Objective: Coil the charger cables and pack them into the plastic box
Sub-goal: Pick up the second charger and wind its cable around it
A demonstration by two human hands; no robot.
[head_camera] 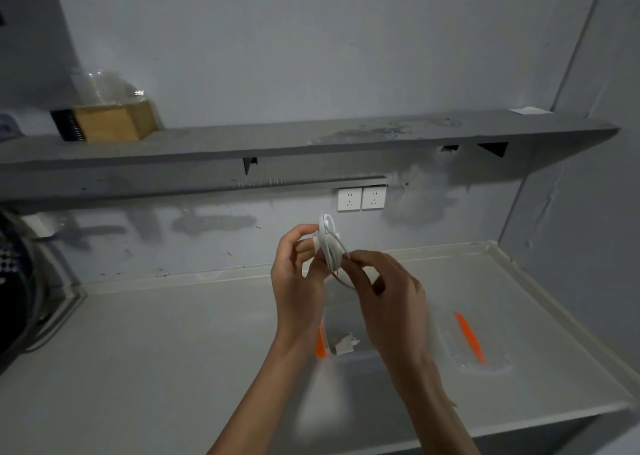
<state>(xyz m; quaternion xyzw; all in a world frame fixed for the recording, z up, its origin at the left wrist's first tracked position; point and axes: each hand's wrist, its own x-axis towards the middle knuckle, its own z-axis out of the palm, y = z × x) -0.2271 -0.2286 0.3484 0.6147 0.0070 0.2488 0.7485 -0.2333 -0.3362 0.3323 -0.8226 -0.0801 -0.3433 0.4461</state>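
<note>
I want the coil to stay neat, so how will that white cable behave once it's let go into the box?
The white cable looks thin and floppy, so its loops will probably spring loose. It seems light. Both hands are pinching it together.

Both bare forearms reach up and forward, close together. The left hand (298, 274) is raised with its fingers (303, 232) curled closed around a white cable (329, 243) — the right hand (391, 295) pinches the same cable just beside it, thumb and fingers pressed together.
</note>
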